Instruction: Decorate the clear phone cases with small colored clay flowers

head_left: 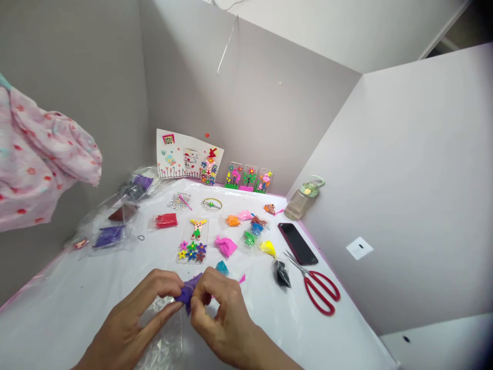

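Note:
Between my two hands is a small packet of purple clay (187,291) in clear wrap. My left hand (140,313) pinches its left side with thumb and fingers. On the other side, my right hand (223,313) grips the packet's edge with its fingertips curled in. Beneath my hands lies crinkled clear plastic (164,344). Just beyond them is a clear phone case (203,239) decorated with a clay bunny and several coloured flowers. A teal clay packet (222,267) and a pink clay packet (225,246) rest close to my right hand.
Red-handled scissors (321,290), a black clay packet (282,274) and a phone (298,243) lie at right, with a bottle (304,199) behind. A red clay packet (166,220) and bagged purple clay (110,236) lie left. Decorated cases (250,177) lean on the back wall.

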### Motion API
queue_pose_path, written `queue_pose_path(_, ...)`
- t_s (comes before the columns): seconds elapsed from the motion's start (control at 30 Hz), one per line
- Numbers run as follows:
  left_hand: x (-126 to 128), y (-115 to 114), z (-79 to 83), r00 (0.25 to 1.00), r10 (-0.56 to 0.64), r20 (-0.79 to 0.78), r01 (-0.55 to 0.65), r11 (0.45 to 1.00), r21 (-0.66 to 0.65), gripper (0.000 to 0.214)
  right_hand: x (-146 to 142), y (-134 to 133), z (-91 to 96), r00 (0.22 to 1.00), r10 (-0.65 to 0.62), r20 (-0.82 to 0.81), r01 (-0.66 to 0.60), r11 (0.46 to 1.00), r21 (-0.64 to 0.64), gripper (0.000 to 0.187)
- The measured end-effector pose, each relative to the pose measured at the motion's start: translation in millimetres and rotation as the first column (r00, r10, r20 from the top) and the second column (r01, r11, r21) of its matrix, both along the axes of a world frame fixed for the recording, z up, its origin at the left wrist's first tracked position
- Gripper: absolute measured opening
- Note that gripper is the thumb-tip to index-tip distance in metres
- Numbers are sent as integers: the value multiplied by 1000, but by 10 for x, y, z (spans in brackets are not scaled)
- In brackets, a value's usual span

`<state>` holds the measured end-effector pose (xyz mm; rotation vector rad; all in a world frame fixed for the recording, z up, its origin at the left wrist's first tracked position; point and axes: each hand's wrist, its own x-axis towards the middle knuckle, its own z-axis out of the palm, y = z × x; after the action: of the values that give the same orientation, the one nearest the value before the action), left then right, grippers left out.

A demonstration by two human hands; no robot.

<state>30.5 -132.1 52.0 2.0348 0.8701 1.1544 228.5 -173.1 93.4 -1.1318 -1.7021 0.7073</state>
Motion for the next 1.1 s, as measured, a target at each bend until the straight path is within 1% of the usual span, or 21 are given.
queue_pose_path(0.07, -9, 7, 3, 998, -11, 63, 19, 992, -128, 8, 29, -10, 31, 998, 62, -19, -63, 998, -19, 16)
queue_pose_path(0.1, -23, 18, -2, 995, -13, 101, 34, 978, -208, 10, 51, -11, 50, 995, 91, -32, -92, 995, -32, 16)
queue_pose_path(0.17, -58, 47, -28, 982, -15, 189, 81, 933, -350, 15, 104, -2, 80, 991, 125, -42, -126, 992, -31, 9)
queue_pose_path(0.2, -72, 63, -48, 974, -11, 226, 105, 907, -407, 17, 130, 7, 85, 990, 138, -33, -139, 990, -20, 15)
queue_pose_path(0.27, -86, 92, -100, 962, -4, 274, 143, 860, -490, 19, 169, 28, 70, 984, 174, 27, -173, 984, -42, 51)
queue_pose_path(0.3, -84, 104, -131, 956, -6, 292, 164, 837, -522, 19, 178, 38, 54, 978, 198, 67, -191, 977, -93, 66)
queue_pose_path(0.33, -76, 114, -164, 950, -9, 312, 189, 813, -551, 19, 179, 45, 33, 969, 222, 103, -204, 965, -166, 74)
queue_pose_path(0.4, -51, 130, -220, 935, -28, 353, 247, 767, -592, 21, 160, 50, -12, 960, 241, 145, -188, 933, -306, 72)
queue_pose_path(0.43, -36, 134, -236, 928, -37, 372, 269, 756, -597, 23, 144, 49, -35, 962, 228, 150, -165, 924, -345, 69)
queue_pose_path(0.47, -22, 137, -237, 925, -46, 378, 279, 758, -590, 24, 125, 48, -61, 967, 205, 153, -139, 923, -359, 68)
queue_pose_path(0.5, -11, 136, -224, 927, -55, 370, 273, 776, -568, 24, 106, 46, -89, 971, 180, 159, -115, 929, -353, 70)
queue_pose_path(0.53, -2, 132, -195, 936, -65, 347, 254, 806, -534, 23, 89, 46, -121, 972, 154, 177, -89, 940, -328, 74)
queue_pose_path(0.63, 4, 107, -57, 974, -84, 212, 163, 907, -389, 20, 53, 50, -240, 953, 96, 288, -36, 978, -206, 83)
queue_pose_path(0.7, -8, 86, 19, 989, -86, 121, 120, 945, -305, 18, 41, 56, -325, 930, 69, 360, -34, 994, -104, 85)
queue_pose_path(0.77, -27, 64, 43, 995, -81, 51, 92, 965, -247, 18, 35, 61, -398, 914, 38, 403, -38, 999, -7, 89)
queue_pose_path(0.83, -42, 41, 29, 998, -64, -11, 61, 980, -190, 18, 30, 65, -447, 906, -1, 424, -32, 997, 72, 97)
queue_pose_path(0.93, -35, 2, 17, 998, -24, -61, 19, 997, -81, 13, 19, 62, -462, 902, -26, 430, -43, 988, 149, 104)
queue_pose_path(1.0, -13, -21, 50, 998, 44, -38, -45, 999, -28, 11, 10, 48, -423, 915, -7, 403, -63, 985, 158, 100)
queue_pose_path(1.03, -4, -27, 75, 996, 87, -11, -87, 996, -16, 13, 7, 37, -388, 927, 11, 374, -67, 988, 138, 97)
queue_pose_path(1.1, -1, -24, 120, 988, 149, 43, -148, 989, -24, 19, 7, 10, -295, 960, 37, 277, -47, 998, 31, 93)
